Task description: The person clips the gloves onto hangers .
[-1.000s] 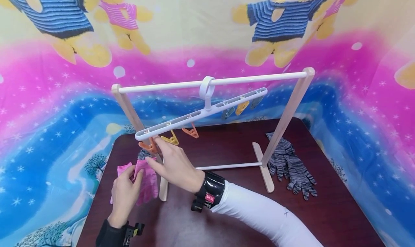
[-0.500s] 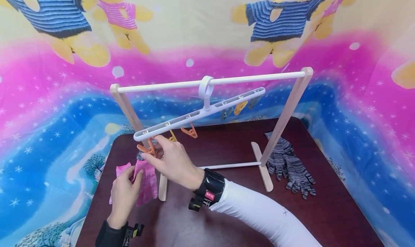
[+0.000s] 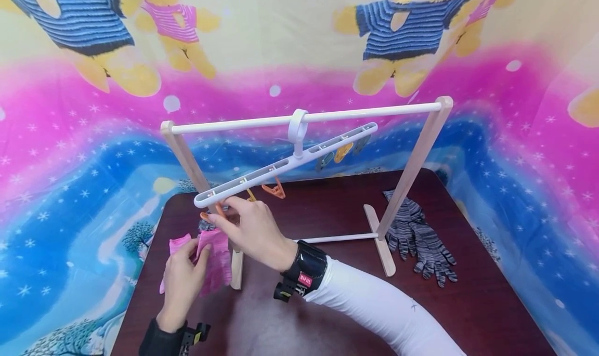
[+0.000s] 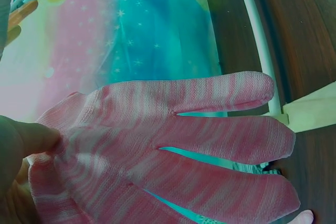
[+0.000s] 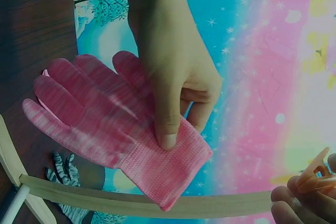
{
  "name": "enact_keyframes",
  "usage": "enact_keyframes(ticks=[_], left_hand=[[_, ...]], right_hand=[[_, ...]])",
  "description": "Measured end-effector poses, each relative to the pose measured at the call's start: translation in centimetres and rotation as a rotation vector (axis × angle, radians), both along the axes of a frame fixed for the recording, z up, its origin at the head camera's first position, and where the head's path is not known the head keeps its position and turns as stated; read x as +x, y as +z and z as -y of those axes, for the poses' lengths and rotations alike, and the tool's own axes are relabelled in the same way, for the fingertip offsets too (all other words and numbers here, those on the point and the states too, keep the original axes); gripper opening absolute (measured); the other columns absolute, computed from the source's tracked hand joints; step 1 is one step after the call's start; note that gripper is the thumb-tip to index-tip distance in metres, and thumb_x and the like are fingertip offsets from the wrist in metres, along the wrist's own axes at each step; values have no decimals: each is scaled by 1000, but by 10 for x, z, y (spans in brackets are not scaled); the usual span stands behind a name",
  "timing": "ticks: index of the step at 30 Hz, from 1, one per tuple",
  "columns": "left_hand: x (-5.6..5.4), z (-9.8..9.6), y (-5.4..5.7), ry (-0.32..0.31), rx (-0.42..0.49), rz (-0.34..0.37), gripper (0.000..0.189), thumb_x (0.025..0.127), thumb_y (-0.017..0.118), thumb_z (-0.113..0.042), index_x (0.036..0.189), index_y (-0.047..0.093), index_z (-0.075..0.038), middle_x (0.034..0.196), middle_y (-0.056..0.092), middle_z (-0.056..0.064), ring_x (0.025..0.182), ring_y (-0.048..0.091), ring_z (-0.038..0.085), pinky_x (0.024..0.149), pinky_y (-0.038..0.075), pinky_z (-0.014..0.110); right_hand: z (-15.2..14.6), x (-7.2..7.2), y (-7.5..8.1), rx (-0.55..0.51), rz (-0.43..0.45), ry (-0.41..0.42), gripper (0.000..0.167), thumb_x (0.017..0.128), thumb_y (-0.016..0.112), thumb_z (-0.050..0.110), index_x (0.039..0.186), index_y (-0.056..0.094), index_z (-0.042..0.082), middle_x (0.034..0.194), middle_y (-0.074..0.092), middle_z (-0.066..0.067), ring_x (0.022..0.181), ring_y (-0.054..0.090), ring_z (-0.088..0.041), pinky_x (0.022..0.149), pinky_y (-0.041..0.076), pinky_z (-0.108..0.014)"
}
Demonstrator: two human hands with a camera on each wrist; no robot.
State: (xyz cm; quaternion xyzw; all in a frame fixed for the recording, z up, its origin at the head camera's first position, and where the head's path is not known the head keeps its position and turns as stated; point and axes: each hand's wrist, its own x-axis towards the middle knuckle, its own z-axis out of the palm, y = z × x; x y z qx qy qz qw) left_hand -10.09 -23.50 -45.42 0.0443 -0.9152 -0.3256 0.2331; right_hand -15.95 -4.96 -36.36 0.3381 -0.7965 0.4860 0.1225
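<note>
My left hand (image 3: 184,275) pinches the cuff of a pink glove (image 3: 219,262) between thumb and fingers. In the right wrist view the glove (image 5: 100,103) hangs with its fingers pointing away from the cuff. Another pink piece (image 3: 180,243) shows left of that hand. My right hand (image 3: 257,231) pinches an orange clothespin (image 3: 219,210) below the left end of a white clip hanger (image 3: 252,182). Part of the clothespin is hidden by the fingers, though it shows between the fingertips in the right wrist view. The glove cuff is just below the clothespin.
The hanger hooks over the white bar (image 3: 234,123) of a wooden rack, tilted down at its left. More clothespins (image 3: 275,189) hang along it. Grey striped gloves (image 3: 421,236) lie at the table's right; another grey knit piece (image 3: 206,225) shows behind the left post (image 3: 189,161).
My right thumb has moved up onto the orange clothespin, squeezing it. The hanger's left end has dipped slightly and its right end has shifted left. The pink glove has moved slightly right.
</note>
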Motion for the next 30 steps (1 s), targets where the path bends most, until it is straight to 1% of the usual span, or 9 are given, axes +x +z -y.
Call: enact_keyframes(ticks=[2,4,6,9,13,17,23,26,30], left_hand=[[1,-2,1,-6,3,-5,17,90,76,-10,103,74,0,78,71,11,61,53,6,54,47,18],[1,-3,2,-10,5,-10,16,89,76,-9,102,74,0,77,71,11,60,53,6,53,46,19],[1,-4,2,-11,7,-14,15,89,76,-9,101,74,0,75,70,11,59,52,5,52,46,19],[1,-4,2,-17,10,-16,13,89,76,-9,99,74,0,75,70,10,59,51,4,51,46,19],[1,-4,2,-25,10,-19,13,89,76,-9,99,74,0,74,71,11,57,51,3,50,45,19],[1,-4,2,-29,-3,-27,13,89,76,-9,98,74,-1,73,70,10,56,49,3,49,43,19],[2,-2,3,-34,-13,-19,16,90,76,-10,103,75,0,78,74,12,58,53,5,51,45,19],[3,-2,3,-37,-12,-9,16,90,75,-9,103,75,0,75,71,11,58,52,6,51,45,20],[4,-1,2,-39,-12,-10,16,90,76,-8,103,74,0,71,68,9,56,48,6,49,43,21]], right_hand=[[-1,0,0,6,-2,-2,23,97,69,23,115,70,9,98,80,-4,91,76,-9,59,45,-8],[-1,0,0,18,-10,-8,24,98,68,23,118,70,8,90,79,-2,77,73,-5,54,42,-10],[-2,0,0,32,-18,-13,24,99,66,22,119,70,8,80,75,1,64,64,-1,51,39,-11],[-2,1,-1,45,-35,-12,21,100,65,20,116,70,8,69,62,2,55,48,0,49,33,-14],[-2,2,-1,49,-56,-15,15,101,61,17,110,70,9,68,50,3,56,41,-3,51,30,-14],[0,4,-3,55,-46,-20,14,102,56,15,109,67,9,70,48,2,57,41,-6,53,30,-15],[3,6,-3,85,-35,-34,14,103,47,13,108,60,11,84,53,0,75,50,-8,65,37,-16],[4,7,-4,61,-16,-28,9,103,52,19,104,58,12,80,50,1,72,48,-8,62,35,-15],[5,8,-1,25,17,-26,20,97,68,31,103,62,14,71,49,4,64,45,-5,55,32,-15]])
